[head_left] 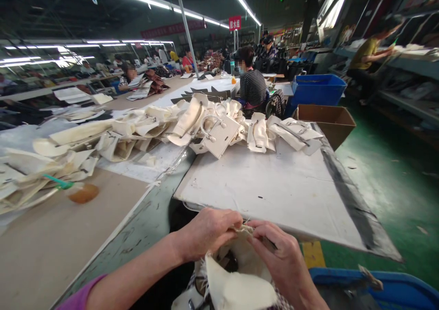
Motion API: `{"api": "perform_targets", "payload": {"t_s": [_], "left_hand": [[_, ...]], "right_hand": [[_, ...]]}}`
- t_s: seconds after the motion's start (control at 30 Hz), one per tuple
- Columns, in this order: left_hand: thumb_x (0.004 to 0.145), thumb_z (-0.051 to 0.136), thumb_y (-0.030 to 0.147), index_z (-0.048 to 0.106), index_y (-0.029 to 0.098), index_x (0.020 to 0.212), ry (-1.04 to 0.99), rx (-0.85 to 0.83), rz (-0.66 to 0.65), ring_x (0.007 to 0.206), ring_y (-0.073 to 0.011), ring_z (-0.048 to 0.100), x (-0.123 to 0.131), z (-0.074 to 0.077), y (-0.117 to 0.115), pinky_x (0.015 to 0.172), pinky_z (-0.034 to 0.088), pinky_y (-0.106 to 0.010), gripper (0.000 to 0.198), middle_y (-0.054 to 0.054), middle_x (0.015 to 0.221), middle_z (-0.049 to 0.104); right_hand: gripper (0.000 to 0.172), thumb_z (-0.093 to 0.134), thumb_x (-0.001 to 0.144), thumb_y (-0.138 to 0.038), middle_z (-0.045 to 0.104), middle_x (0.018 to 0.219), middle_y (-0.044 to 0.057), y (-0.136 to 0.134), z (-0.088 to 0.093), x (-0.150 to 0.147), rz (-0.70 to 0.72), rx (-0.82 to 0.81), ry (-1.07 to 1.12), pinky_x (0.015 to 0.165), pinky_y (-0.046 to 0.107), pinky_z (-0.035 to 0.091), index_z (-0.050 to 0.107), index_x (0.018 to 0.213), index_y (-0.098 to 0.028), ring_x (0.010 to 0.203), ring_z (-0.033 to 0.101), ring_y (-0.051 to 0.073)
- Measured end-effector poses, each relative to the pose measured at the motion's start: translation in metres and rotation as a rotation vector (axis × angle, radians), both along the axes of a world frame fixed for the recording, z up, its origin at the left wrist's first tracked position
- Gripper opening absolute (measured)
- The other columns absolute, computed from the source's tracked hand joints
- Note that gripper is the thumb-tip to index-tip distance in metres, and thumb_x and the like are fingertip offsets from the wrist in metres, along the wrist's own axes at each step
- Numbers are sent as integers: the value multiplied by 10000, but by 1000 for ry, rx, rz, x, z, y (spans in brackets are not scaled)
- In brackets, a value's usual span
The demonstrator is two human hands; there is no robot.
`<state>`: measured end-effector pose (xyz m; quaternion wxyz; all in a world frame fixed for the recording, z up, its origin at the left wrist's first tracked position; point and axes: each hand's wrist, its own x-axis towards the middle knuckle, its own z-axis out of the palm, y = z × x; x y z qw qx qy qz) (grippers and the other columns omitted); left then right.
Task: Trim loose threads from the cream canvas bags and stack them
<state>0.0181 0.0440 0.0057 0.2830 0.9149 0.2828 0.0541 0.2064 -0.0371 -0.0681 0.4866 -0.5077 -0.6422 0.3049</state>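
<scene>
A cream bag piece (240,282) with frayed edges is in front of me at the bottom of the head view, below the table's near edge. My left hand (214,232) pinches its upper edge from the left. Close beside it, my right hand (274,246) grips the same edge from the right, fingers bent. Pale loose threads show between the two sets of fingertips. Part of the bag piece's opening looks dark inside, and its lower part runs out of view.
Cream bag parts (137,122) are heaped across the tables, with a handled cream bag (219,134) among them. An amber bottle (82,193) with a green nozzle lies left. A blue bin (384,282) stands low at right; a cardboard box (325,120) and a seated person (252,83) are farther off.
</scene>
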Motion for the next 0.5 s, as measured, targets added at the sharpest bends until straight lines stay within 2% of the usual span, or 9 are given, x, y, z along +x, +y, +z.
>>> {"api": "perform_targets", "payload": {"t_s": [0.1, 0.2, 0.37, 0.5], "left_hand": [[898, 546, 160, 568, 171, 924, -42, 1, -61, 777, -127, 608, -2, -1, 0, 687, 443, -187, 36, -8, 871, 652], [929, 500, 167, 591, 167, 927, -63, 5, -103, 831, -128, 610, -3, -1, -1, 742, 455, -192, 91, -25, 924, 654], [930, 498, 177, 590, 162, 888, -41, 62, -109, 792, -118, 612, -1, 0, -2, 713, 463, -178, 103, -24, 905, 653], [904, 511, 145, 570, 151, 870, 21, 187, -138, 746, -119, 619, 8, 4, -4, 684, 472, -183, 69, -23, 891, 651]], "right_hand": [[132, 574, 863, -141, 688, 969, 22, -2, 1, 1, 17, -2, 3, 767, 175, 488, 594, 753, -212, 872, 651, 131], [139, 576, 871, -154, 683, 964, 29, -4, 5, 2, 39, -2, -5, 747, 188, 489, 605, 747, -209, 861, 649, 138], [165, 549, 871, -107, 676, 966, 24, -7, 13, 1, 23, 13, -11, 745, 180, 475, 614, 754, -203, 858, 644, 128], [178, 523, 868, -63, 651, 1006, 24, -7, 11, 1, 10, 39, -36, 760, 161, 462, 619, 819, -205, 881, 642, 117]]}}
